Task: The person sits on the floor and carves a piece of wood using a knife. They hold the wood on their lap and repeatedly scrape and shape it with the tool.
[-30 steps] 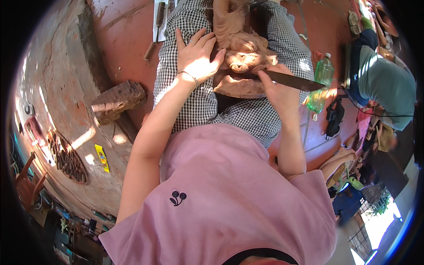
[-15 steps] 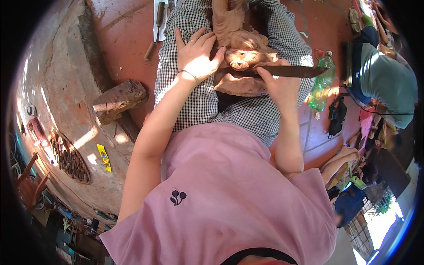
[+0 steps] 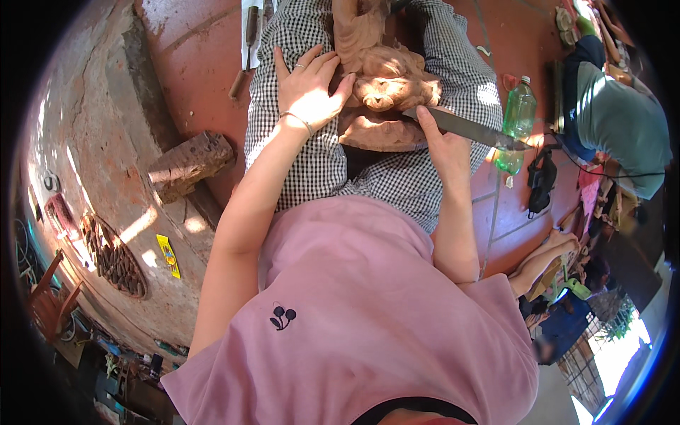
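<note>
A carved wooden figure (image 3: 386, 81) rests between my knees, with a curved wooden base (image 3: 382, 134) on its near side. My left hand (image 3: 310, 91) lies with fingers spread on my left thigh, its thumb and fingertips against the figure's left side. My right hand (image 3: 448, 145) is closed around a long, flat, dark metal blade (image 3: 478, 130), thumb along its upper face. One end of the blade meets the figure's lower right side. The other end points right and slightly toward me. My right fingers are mostly hidden beneath the blade.
Beyond my left leg, a thin tool with a wooden handle (image 3: 238, 83) lies on the tiles. A rough wood block (image 3: 191, 164) leans at the ledge. A yellow packet (image 3: 168, 256) is nearby. At right are a green bottle (image 3: 519, 113) and a person in a grey-green shirt (image 3: 623, 127).
The blade has swung from nearly level to a slant, its right end now nearer me. My right hand has turned and shifted slightly toward me. My left hand keeps its place on the figure.
</note>
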Tool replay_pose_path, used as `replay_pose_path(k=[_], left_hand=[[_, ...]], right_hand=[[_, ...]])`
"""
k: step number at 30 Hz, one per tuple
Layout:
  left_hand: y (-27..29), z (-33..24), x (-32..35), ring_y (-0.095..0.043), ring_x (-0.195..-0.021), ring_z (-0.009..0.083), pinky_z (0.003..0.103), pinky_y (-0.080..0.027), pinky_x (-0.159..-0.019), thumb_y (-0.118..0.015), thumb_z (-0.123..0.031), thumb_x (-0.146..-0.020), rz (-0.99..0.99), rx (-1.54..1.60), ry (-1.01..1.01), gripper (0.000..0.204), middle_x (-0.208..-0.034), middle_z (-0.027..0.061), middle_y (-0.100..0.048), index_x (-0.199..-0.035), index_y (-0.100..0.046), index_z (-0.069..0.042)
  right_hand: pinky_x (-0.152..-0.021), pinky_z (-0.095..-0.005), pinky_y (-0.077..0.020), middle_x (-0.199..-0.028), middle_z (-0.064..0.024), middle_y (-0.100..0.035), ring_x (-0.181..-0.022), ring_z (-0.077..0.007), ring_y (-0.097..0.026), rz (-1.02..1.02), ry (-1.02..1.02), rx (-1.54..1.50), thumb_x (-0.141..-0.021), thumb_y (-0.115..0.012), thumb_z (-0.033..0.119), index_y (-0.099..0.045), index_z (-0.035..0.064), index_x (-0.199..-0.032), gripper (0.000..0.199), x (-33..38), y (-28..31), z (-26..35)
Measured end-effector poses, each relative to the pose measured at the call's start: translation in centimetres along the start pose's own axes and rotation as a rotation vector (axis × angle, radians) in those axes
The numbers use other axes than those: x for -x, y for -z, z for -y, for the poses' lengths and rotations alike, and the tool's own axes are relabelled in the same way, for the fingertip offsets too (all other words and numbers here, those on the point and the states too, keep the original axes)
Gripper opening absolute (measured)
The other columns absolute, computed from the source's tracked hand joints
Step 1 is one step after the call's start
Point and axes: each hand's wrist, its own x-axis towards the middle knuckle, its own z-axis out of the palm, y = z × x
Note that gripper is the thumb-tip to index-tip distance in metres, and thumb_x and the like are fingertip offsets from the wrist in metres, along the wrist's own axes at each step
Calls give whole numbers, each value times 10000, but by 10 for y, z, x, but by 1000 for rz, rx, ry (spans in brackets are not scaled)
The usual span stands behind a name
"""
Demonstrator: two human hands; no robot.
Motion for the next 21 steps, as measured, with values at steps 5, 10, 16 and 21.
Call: replay_pose_path(k=[5,10,16,21], left_hand=[[0,0,1,-591,-1260,223,688,-121,-1174,-669,-406,-887,8,-6,7,384,-1185,25,-731,-1106,-746,-100],[0,-1,1,-592,-1258,220,683,-119,-1176,-669,-405,-887,1,8,12,386,-1185,25,-731,-1109,-745,-98],[-1,-1,0,-591,-1259,218,681,-128,-1175,-669,-399,-888,2,-3,6,378,-1179,21,-732,-1103,-744,-97],[0,-1,-1,-591,-1260,222,684,-128,-1173,-667,-396,-889,-7,-3,2,374,-1179,23,-732,-1097,-743,-94]], right_hand=[[-745,-376,-522,-871,-155,-729,-811,-266,-689,11,12,46,-908,-727,352,-724,-33,-984,392,-3,0,9],[-753,-393,-524,-886,-165,-739,-810,-277,-695,73,44,133,-902,-729,346,-733,-25,-1018,389,-10,5,13],[-754,-382,-532,-892,-151,-744,-836,-256,-709,82,41,115,-912,-723,308,-731,-21,-1027,349,-13,6,24],[-696,-340,-538,-868,-126,-735,-836,-185,-700,70,-194,-403,-925,-718,255,-729,-18,-1023,290,-17,-1,-17]])
